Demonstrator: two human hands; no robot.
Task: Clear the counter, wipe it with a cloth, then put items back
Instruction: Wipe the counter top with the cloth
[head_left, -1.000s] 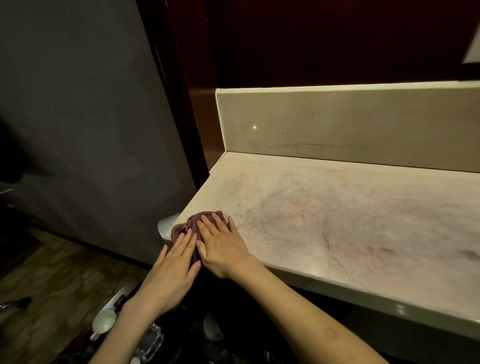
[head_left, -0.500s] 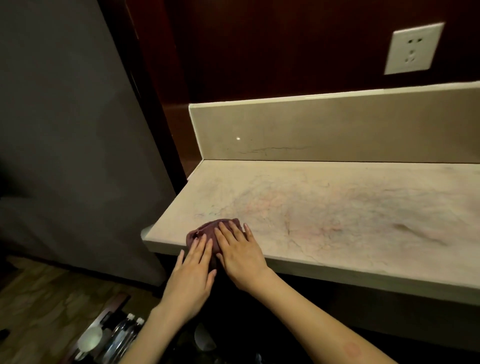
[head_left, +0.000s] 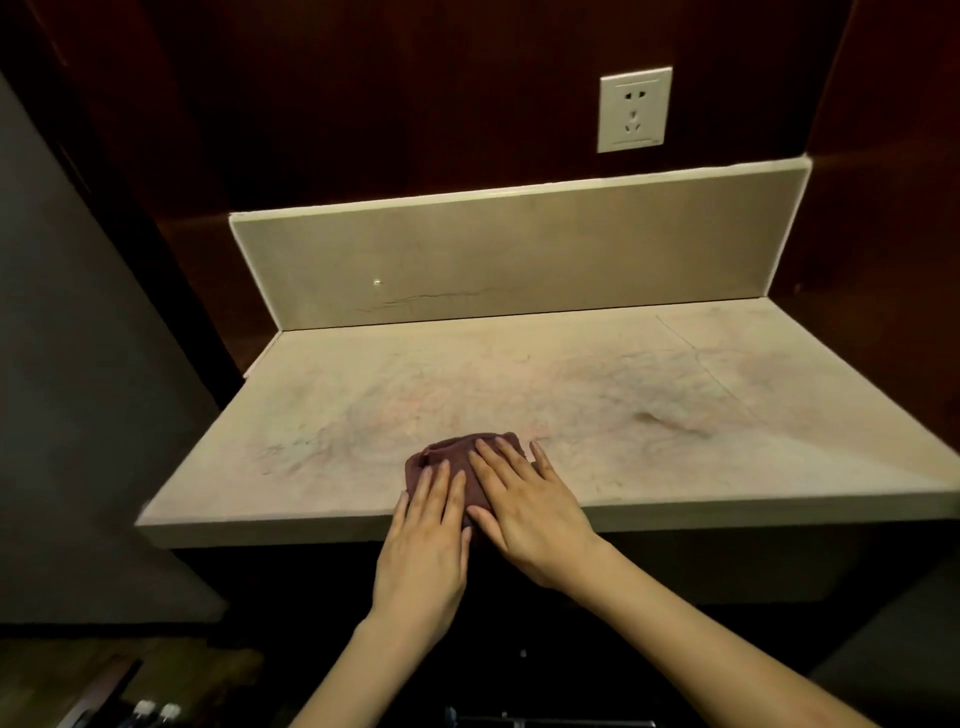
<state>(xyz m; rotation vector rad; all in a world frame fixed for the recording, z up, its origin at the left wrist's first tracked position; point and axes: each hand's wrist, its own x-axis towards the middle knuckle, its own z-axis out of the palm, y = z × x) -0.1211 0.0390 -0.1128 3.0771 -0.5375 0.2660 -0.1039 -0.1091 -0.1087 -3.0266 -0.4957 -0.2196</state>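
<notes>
Since a second ago your hands and the cloth (head_left: 451, 462) have travelled from the left front corner of the counter (head_left: 597, 395) to near the middle of its front edge, and the view has swung right so the wall socket (head_left: 635, 109) now shows above the backsplash (head_left: 519, 260). Your left hand (head_left: 426, 540) lies flat with straight fingers on the near left part of the cloth, its palm hanging past the counter's front edge. Your right hand (head_left: 524, 499) lies flat beside it, fingers spread, pressing the right side of the cloth, with the little finger reaching onto bare stone. The two hands touch side by side; neither curls round the cloth. The cloth is a bunched maroon wad sitting just inside the front edge. The stone around it carries faint reddish veining and a darker smudge (head_left: 649, 417) to the right. Low at the bottom left, on the floor, sits what may be a tray (head_left: 98, 691) with two small white-capped bottles (head_left: 156, 711), though it is too dark and cropped to be sure.
</notes>
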